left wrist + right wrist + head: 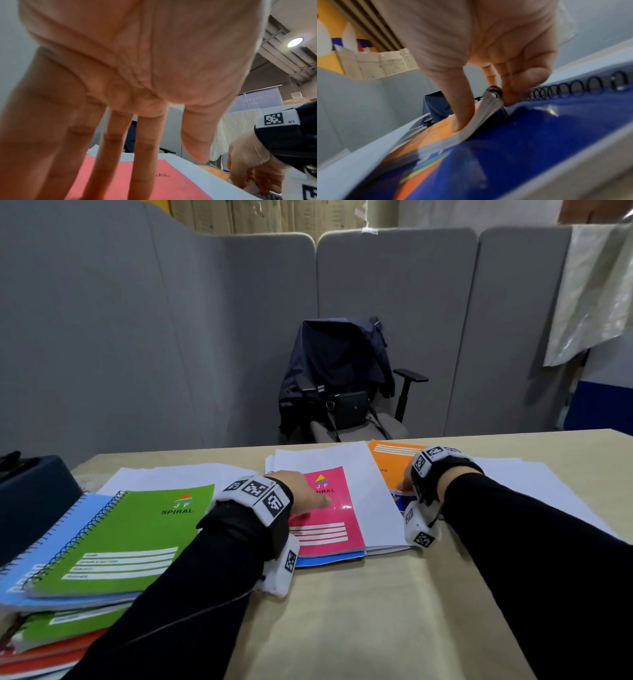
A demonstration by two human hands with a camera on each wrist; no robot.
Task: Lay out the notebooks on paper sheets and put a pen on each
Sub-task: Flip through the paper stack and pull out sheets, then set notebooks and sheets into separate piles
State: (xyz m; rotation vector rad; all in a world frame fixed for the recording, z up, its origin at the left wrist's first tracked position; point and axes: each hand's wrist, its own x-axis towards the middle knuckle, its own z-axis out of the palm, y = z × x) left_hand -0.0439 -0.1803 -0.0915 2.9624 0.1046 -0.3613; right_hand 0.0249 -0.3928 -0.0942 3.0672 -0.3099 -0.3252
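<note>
My left hand (297, 491) presses straight fingers on the pink spiral notebook (330, 515), mid-table on white paper sheets (371, 498). My right hand (409, 479) pinches the orange spiral notebook (390, 462) toward the far edge, above a dark blue notebook (539, 142).

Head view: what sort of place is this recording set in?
Most likely an office workspace: grey partition panels wall in a desk, an office chair with a jacket draped over it stands behind, and notebooks lie stacked at the left.
</note>
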